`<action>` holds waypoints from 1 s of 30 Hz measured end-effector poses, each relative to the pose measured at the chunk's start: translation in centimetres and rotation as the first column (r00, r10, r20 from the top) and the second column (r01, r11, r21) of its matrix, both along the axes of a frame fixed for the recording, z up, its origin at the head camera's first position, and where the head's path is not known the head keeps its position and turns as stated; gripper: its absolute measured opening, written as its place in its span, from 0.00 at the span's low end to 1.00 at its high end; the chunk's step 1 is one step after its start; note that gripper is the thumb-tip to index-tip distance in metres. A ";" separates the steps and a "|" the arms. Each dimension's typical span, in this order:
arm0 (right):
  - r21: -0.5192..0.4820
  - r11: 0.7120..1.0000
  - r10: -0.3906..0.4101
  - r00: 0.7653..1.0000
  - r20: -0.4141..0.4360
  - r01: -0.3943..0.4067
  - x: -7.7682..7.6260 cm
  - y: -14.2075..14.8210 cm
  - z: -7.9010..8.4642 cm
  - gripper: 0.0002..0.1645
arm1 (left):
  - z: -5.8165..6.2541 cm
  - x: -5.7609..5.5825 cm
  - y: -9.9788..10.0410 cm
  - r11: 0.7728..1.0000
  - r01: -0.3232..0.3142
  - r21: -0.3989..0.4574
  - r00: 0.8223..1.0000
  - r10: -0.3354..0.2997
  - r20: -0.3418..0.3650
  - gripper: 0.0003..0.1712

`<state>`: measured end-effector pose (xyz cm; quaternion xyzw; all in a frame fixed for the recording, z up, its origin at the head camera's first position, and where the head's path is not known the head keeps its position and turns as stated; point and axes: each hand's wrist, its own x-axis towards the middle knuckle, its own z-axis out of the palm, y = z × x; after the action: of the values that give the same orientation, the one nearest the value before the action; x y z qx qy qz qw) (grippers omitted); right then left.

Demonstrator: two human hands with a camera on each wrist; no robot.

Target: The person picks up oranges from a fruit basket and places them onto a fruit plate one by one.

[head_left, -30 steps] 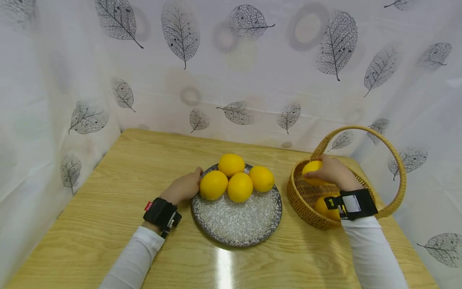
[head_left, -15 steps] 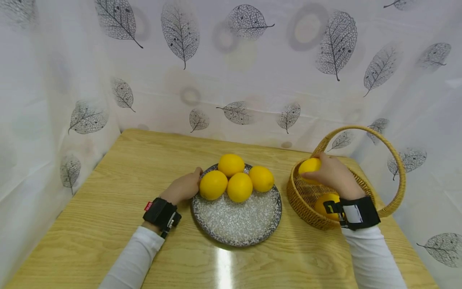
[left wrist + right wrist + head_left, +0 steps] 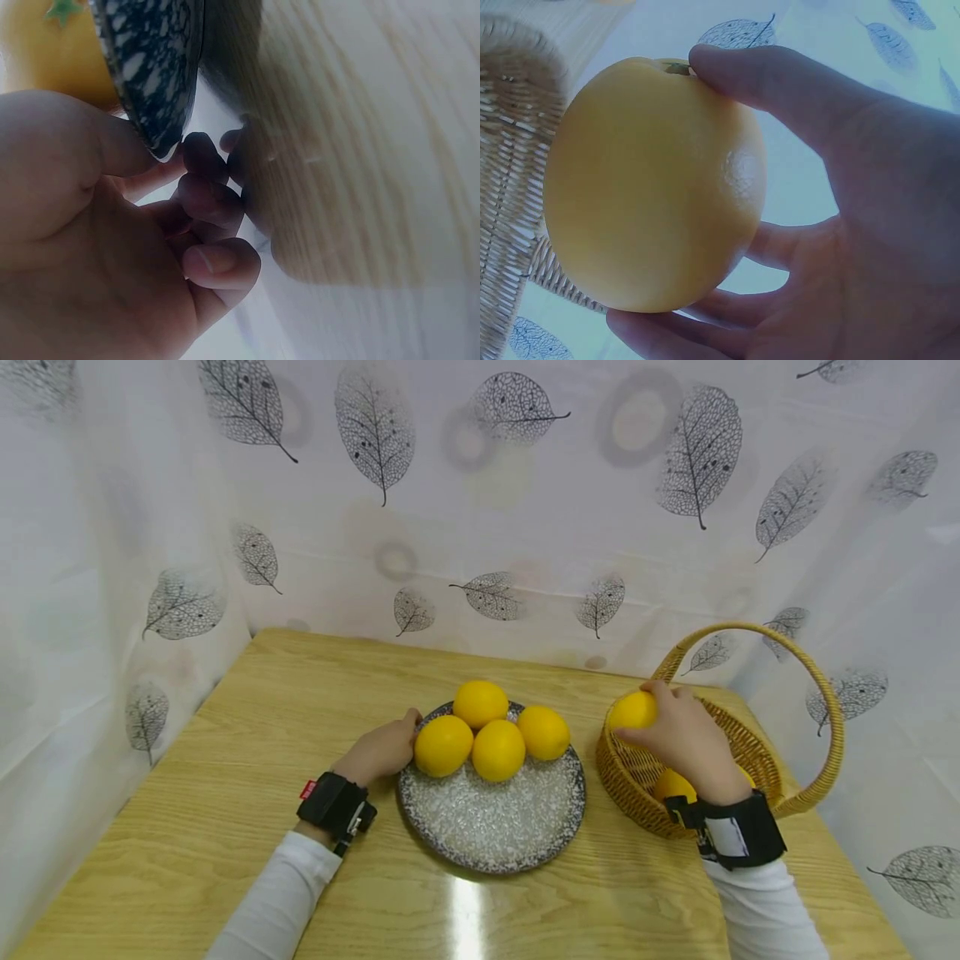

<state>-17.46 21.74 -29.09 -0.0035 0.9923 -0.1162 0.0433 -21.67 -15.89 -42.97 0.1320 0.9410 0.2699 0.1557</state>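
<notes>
Left hand (image 3: pixel 381 752) pinches the left rim of the plate (image 3: pixel 495 827), fingers curled at its underside. Right hand (image 3: pixel 688 735) grips the held orange (image 3: pixel 630 714), thumb near the stem end, fingers round the opposite side; position: right of the plate, over the plate-side part of the wicker basket (image 3: pixel 626 793). Risk, judged: smooth round skin could slip from the grip, or the fruit or knuckles could catch the basket's rim or handle (image 3: pixel 834 727). Four oranges (image 3: pixel 498 750) bunch on the plate's far half, one close to the left hand; a lift of the rim or a knock could set them rolling off. One more orange (image 3: pixel 673 783) at least lies in the basket, partly hidden. Labels: red tag (image 3: pixel 308 789) on the left wrist strap (image 3: pixel 333 806), left of the plate, too small to read; no readable brand or writing elsewhere on the counter (image 3: pixel 315 677).
</notes>
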 end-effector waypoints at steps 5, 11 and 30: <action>-0.007 1.000 0.010 1.000 -0.019 -0.010 0.9 -1.1 -0.1 0.54 | 0.2 0.1 0.0 1.000 -0.003 0.003 1.000 0.003 0.001 0.22; -0.028 0.999 0.042 0.997 -0.063 -0.044 1.9 -2.9 -0.4 0.50 | 0.3 0.1 -0.1 1.000 0.000 0.003 1.000 0.000 -0.012 0.21; -0.067 0.992 0.094 0.986 -0.136 -0.104 4.5 -8.5 -3.2 0.48 | 0.0 0.0 -0.1 1.000 0.013 0.016 1.000 -0.013 -0.024 0.21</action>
<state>-12.98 13.25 -32.27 -0.0621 0.9866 -0.1500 -0.0172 -21.64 -15.95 -42.93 0.1427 0.9396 0.2750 0.1452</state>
